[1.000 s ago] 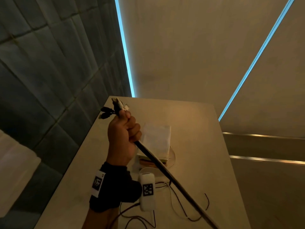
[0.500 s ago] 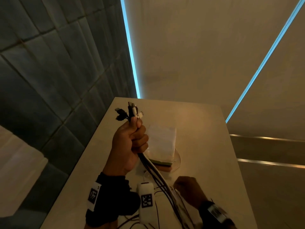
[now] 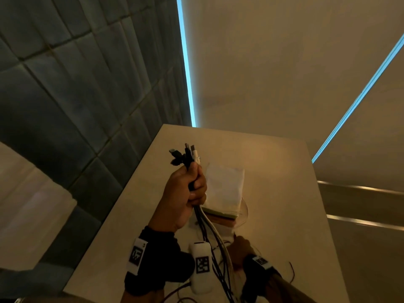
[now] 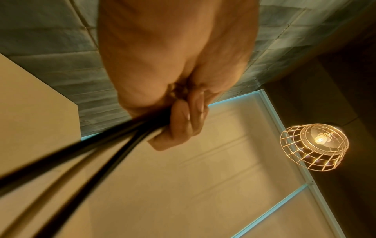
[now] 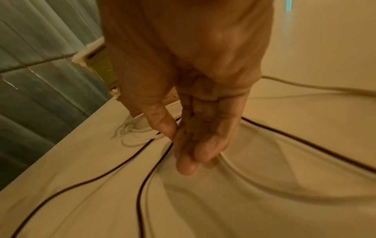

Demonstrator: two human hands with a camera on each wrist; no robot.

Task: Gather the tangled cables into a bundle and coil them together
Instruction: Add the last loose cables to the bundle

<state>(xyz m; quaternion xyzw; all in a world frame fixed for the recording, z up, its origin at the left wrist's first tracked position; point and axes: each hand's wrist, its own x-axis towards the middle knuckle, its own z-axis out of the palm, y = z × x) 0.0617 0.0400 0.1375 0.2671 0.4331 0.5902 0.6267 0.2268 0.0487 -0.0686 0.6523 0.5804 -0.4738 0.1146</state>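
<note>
My left hand (image 3: 185, 193) is raised above the table and grips a bundle of black and white cables (image 3: 209, 228) in its fist. Their plug ends (image 3: 185, 154) stick up out of the fist. The left wrist view shows the curled fingers (image 4: 183, 122) round the dark cables (image 4: 101, 153). The strands hang down to the table. My right hand (image 3: 240, 248) is low beside them. In the right wrist view my right hand (image 5: 181, 151) has straight fingers and the thumb against the index finger, over loose black and white cables (image 5: 142, 185). Blur hides whether it touches one.
A stack of napkins (image 3: 225, 189) on a glass plate sits mid-table, just behind the left hand. The beige table (image 3: 284, 193) runs along a grey tiled wall (image 3: 65, 106) on the left. A thin reddish wire (image 3: 291, 272) lies at the right. A wire-cage lamp (image 4: 313, 146) hangs overhead.
The bundle, taut and slanting down to the right a second ago, now hangs slack in separate strands. My right hand came into view and sits at their foot.
</note>
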